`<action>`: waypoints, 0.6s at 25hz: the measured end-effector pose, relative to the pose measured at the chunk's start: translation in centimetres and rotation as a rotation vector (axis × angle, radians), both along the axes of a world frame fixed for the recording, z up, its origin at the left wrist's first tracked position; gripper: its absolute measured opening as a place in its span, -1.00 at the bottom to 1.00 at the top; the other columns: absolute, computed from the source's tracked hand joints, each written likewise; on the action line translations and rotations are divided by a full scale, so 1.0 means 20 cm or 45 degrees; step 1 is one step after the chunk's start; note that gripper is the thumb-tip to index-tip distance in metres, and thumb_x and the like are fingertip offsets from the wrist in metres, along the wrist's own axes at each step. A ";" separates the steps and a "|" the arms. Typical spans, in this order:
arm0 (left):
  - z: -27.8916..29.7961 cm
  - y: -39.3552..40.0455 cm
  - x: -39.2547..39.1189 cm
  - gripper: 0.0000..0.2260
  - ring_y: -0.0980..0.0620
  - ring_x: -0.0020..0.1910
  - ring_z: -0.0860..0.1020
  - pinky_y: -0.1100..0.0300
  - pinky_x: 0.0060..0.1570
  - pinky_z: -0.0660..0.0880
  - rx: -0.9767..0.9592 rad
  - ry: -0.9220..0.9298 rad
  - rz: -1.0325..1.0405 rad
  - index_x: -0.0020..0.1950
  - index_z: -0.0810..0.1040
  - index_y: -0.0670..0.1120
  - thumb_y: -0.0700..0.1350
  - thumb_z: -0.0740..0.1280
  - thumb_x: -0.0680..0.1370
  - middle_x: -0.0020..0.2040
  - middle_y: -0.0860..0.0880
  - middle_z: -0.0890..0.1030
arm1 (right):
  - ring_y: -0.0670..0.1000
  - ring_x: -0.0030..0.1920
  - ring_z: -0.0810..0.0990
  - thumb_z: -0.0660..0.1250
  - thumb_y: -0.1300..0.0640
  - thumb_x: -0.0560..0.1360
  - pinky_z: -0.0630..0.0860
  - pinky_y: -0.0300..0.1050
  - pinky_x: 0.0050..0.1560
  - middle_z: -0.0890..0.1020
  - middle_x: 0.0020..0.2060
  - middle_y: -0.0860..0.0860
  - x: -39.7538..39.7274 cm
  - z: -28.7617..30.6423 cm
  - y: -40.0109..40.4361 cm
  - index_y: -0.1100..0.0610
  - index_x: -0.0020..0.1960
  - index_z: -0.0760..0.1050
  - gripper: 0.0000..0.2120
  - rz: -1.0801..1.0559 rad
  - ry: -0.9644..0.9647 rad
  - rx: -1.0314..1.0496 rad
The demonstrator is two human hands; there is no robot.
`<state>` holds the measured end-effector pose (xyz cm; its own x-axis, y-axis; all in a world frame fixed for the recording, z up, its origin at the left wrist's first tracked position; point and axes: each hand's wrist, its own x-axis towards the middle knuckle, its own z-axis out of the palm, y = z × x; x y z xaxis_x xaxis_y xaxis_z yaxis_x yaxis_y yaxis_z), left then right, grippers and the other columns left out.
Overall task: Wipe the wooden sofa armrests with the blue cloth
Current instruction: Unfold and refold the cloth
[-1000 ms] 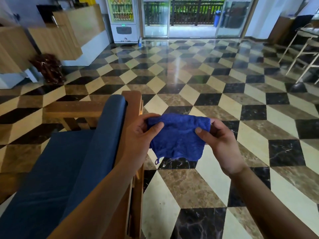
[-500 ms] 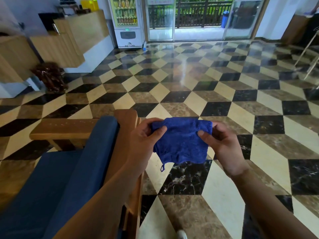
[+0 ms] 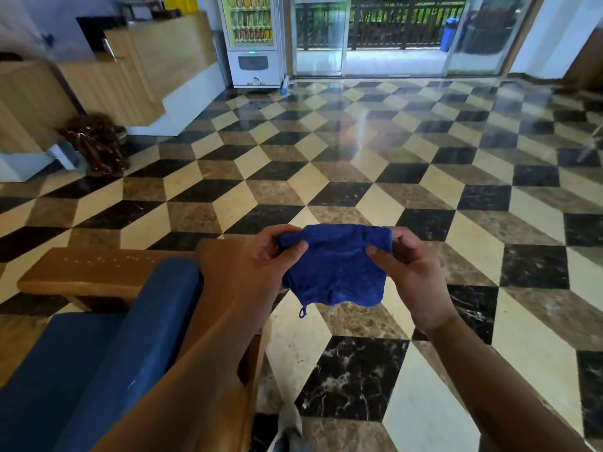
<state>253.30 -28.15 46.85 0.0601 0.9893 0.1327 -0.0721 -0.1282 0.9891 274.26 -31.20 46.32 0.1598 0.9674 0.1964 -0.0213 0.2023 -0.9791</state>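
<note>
The blue cloth point(image 3: 336, 265) hangs spread between both hands, in front of me above the floor. My left hand point(image 3: 261, 265) pinches its upper left corner; my right hand point(image 3: 411, 272) pinches its upper right corner. A small loop dangles from the cloth's lower left edge. The wooden sofa sits at the lower left. Its far armrest point(image 3: 91, 272) is a flat wooden bar running left to right. The near wooden frame point(image 3: 248, 370) lies under my left forearm and is mostly hidden. The cloth touches no wood.
Blue sofa cushions point(image 3: 98, 370) fill the lower left. A checkered marble floor point(image 3: 359, 151) stretches ahead. A wooden reception counter point(image 3: 140, 70) and a drinks fridge point(image 3: 251, 40) stand at the back left, glass doors point(image 3: 391, 34) behind. A dark bag point(image 3: 94, 141) sits by the counter.
The view has tilted up and shifted, so the sofa sits lower in frame and more of its far armrest shows. Both hands still hold the cloth, with its top edge bunched a little more.
</note>
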 end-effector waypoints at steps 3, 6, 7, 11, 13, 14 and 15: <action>-0.03 0.25 0.00 -0.83 0.19 0.04 0.64 0.27 -0.08 0.61 -0.006 -0.019 0.001 0.03 0.58 0.07 -0.21 0.38 0.55 -0.03 0.23 0.68 | -0.05 -0.08 0.70 0.33 0.37 0.53 0.60 -0.23 -0.13 0.73 -0.13 -0.04 0.01 0.01 0.24 0.15 0.03 0.58 -0.83 0.019 -0.007 0.004; -0.05 0.57 -0.04 -0.82 0.16 0.07 0.64 0.18 -0.02 0.63 0.008 0.002 0.019 0.03 0.59 0.10 -0.19 0.39 0.55 -0.02 0.23 0.67 | -0.09 -0.13 0.70 0.32 0.36 0.55 0.60 -0.25 -0.19 0.73 -0.16 -0.08 -0.02 0.02 0.57 0.14 0.03 0.58 -0.83 0.016 -0.056 -0.020; -0.05 0.68 -0.06 -0.81 0.19 0.05 0.64 0.22 -0.04 0.63 0.027 0.020 0.023 0.02 0.58 0.10 -0.20 0.39 0.55 -0.04 0.25 0.67 | -0.11 -0.14 0.70 0.32 0.36 0.55 0.60 -0.26 -0.21 0.73 -0.17 -0.10 -0.04 0.03 0.69 0.14 0.03 0.58 -0.83 0.006 -0.065 -0.030; -0.03 1.06 -0.09 -0.77 0.30 -0.04 0.62 0.38 -0.12 0.55 0.120 0.091 0.012 -0.02 0.56 0.07 -0.28 0.40 0.53 -0.13 0.32 0.66 | -0.12 -0.13 0.70 0.31 0.37 0.55 0.60 -0.27 -0.18 0.72 -0.17 -0.11 -0.09 0.04 1.06 0.14 0.02 0.58 -0.83 -0.022 -0.058 -0.018; -0.02 1.23 -0.10 -0.77 0.30 -0.04 0.62 0.39 -0.07 0.55 0.102 0.068 0.030 -0.03 0.58 0.05 -0.30 0.39 0.53 -0.13 0.30 0.66 | -0.12 -0.11 0.69 0.31 0.36 0.55 0.60 -0.28 -0.17 0.72 -0.17 -0.10 -0.10 0.05 1.21 0.12 0.02 0.58 -0.82 -0.008 -0.063 -0.018; -0.03 1.32 -0.10 -0.77 0.27 -0.03 0.63 0.36 -0.04 0.56 0.090 0.041 0.044 -0.03 0.59 0.05 -0.30 0.40 0.52 -0.11 0.27 0.67 | -0.11 -0.11 0.70 0.31 0.36 0.54 0.60 -0.27 -0.16 0.72 -0.16 -0.10 -0.10 0.05 1.30 0.11 0.01 0.58 -0.82 -0.006 -0.066 -0.019; -0.03 1.39 -0.10 -0.77 0.22 -0.01 0.63 0.31 -0.01 0.57 0.084 0.020 0.055 -0.04 0.60 0.05 -0.30 0.40 0.52 -0.10 0.24 0.68 | -0.09 -0.10 0.70 0.32 0.36 0.54 0.61 -0.25 -0.15 0.72 -0.15 -0.09 -0.10 0.05 1.37 0.10 0.01 0.58 -0.81 -0.009 -0.070 -0.017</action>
<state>251.30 -0.25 46.21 0.0201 0.9801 0.1972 -0.0500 -0.1961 0.9793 272.17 -3.73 47.25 0.1556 0.9689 0.1923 0.0339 0.1893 -0.9813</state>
